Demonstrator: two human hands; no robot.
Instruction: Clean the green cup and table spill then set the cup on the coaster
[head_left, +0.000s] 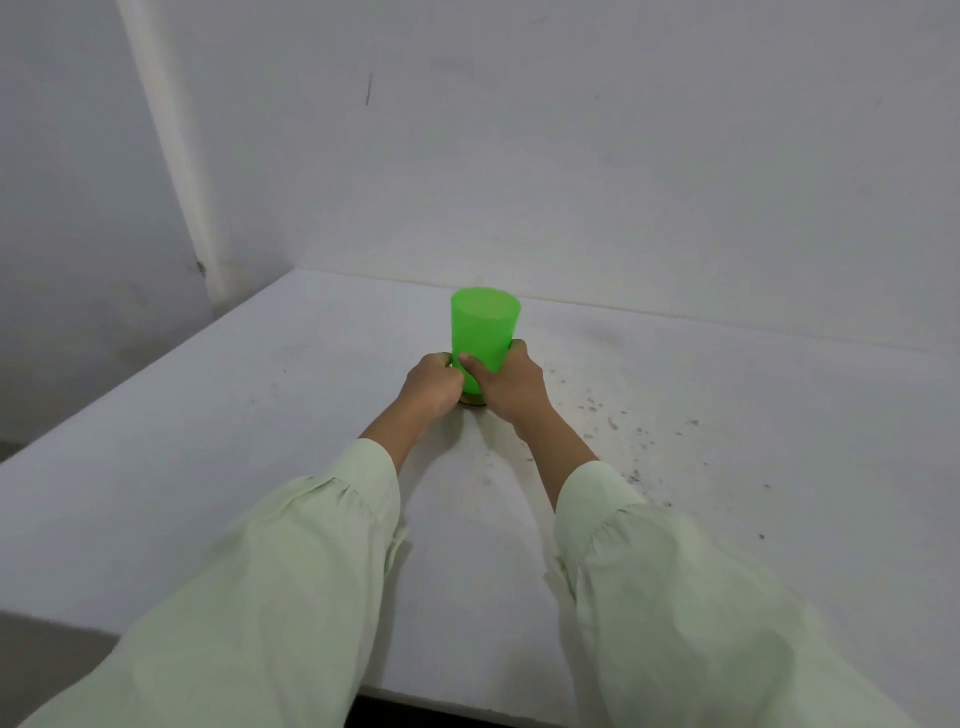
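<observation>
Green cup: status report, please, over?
Hands: right hand grips green cup low, left hand against its base. Cup upright, brown coaster showing beneath. Right of it, dark specks on table.

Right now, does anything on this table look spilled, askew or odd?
Yes: dark specks litter the table right of the green cup, like uncleaned residue. The cup itself stands upright, gripped low by the left hand and right hand.

The cup (483, 332) was smooth, translucent green plastic with a slight sheen. The table top (208, 441) was white, matt and flecked with dark specks. The sleeves (291, 571) were pale green cloth, matt and creased. The wall (623, 156) was matt.
</observation>
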